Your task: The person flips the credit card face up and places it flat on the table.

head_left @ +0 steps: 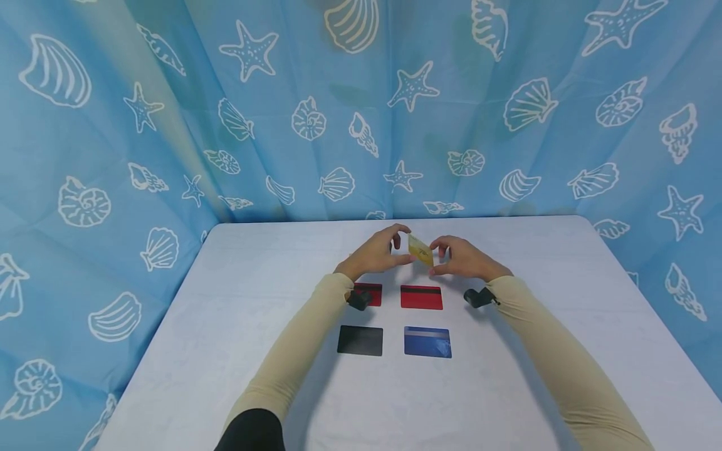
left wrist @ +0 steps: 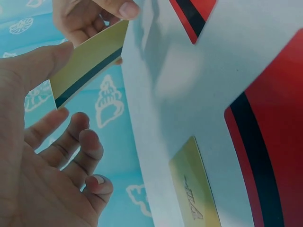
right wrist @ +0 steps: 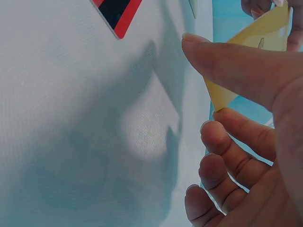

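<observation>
1. Blue shell-print curtain point(head_left: 316, 150) hangs behind your white tabletop point(head_left: 237, 326).
2. Your left hand point(head_left: 380, 252) and right hand point(head_left: 467, 258) pinch a raised yellow card point(head_left: 420, 250) with their fingers point(left wrist: 46, 128), toward the far edge.
3. Nearer lie the black card point(head_left: 360, 341), blue card point(head_left: 427, 342) and right red card point(head_left: 421, 300); your left wrist camera point(head_left: 359, 300) partly covers the left red card point(head_left: 376, 300).

The head view looks forward and down from above the arms point(head_left: 299, 338), far enough back to take in the table point(head_left: 395, 401) and the curtain point(head_left: 361, 144) behind it. The left wrist view sits close at the left hand point(head_left: 376, 250), turned so the table fills its right side. The right wrist view, equally near the right hand point(head_left: 465, 257), has the table on its left. All 3 share the raised card point(head_left: 420, 250), which the 2 wrist views face from opposite ends.
</observation>
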Demonstrator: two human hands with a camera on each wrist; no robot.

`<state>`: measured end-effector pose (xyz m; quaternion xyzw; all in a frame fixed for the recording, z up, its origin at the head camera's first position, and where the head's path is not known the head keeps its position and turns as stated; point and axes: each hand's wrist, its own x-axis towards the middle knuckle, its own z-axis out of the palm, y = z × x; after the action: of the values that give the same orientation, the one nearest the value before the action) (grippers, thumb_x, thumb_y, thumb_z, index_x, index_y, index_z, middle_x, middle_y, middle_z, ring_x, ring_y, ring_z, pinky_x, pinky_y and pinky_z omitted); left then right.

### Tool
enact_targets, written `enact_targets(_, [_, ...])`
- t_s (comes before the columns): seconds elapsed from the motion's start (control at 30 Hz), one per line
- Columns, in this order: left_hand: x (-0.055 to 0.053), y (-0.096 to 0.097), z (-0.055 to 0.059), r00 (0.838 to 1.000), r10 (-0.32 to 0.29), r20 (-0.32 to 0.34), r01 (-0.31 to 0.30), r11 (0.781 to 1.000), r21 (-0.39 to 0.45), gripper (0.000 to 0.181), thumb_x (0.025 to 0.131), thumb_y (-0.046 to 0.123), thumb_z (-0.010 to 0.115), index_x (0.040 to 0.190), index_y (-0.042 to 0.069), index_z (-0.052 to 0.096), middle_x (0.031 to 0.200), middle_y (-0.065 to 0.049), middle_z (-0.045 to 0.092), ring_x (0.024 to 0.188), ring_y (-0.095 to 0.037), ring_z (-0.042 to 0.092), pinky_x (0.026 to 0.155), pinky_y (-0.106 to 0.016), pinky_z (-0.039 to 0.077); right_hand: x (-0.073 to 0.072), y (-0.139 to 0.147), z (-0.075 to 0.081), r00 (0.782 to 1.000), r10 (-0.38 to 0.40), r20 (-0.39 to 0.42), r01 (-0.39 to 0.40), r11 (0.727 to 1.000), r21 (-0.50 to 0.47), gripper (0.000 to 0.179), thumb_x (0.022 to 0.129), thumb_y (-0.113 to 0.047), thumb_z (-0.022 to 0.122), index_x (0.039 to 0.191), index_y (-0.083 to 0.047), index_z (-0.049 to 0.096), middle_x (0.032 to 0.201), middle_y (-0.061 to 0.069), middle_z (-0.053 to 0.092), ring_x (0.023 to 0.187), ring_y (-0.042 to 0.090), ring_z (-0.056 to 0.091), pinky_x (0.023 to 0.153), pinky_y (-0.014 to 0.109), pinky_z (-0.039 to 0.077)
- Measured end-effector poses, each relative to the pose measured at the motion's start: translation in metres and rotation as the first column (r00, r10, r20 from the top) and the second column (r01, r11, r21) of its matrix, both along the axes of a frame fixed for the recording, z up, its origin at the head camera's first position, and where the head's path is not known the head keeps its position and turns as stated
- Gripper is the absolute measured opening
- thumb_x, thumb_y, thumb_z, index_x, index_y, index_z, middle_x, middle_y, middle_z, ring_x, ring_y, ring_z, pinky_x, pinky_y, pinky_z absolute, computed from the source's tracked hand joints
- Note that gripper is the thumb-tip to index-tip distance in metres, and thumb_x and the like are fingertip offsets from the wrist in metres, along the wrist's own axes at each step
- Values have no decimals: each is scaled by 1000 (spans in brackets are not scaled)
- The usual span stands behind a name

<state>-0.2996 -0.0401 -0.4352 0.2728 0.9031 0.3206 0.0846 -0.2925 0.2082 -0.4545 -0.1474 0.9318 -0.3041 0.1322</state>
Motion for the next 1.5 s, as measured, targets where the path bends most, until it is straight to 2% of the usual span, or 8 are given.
enact_targets(0.27, [-3,-3,-5,999,33,8,-32,998,-59,65,93,42,74,147,18,48,115,-6,59,102,-19,56,84,-30,54,0,3,1,1000,5,-16,-6,1000,-9,63,83,-28,87,134,-3,57,109,14,56,97,27,51,70,29,48])
enact_targets(0.43, [-4,-5,-8,999,42,9,-41,995,-90,65,92,43,73,147,19,49,118,-6,60,103,-19,56,89,-33,55,-1,5,0,1000,15,-25,-15,1000,-12,63,83,-27,87,133,-3,58,108,14,56,96,26,51,70,29,48])
enact_targets(0.97, [-5,-9,-16,997,72,9,-68,977,-200,63,93,44,71,147,19,51,116,-4,62,101,-18,57,87,-33,56,0,4,1,1000,-15,20,15,1000,-9,64,84,-26,86,136,-4,57,111,14,55,101,27,50,72,28,48])
enact_targets(1.5, [-2,-7,-20,994,107,23,-97,954,-284,66,89,46,75,147,22,53,125,-3,65,109,-18,59,100,-42,56,0,2,-3,998,-28,52,27,999,20,64,84,-28,86,138,-7,57,114,14,56,107,28,52,80,29,50])
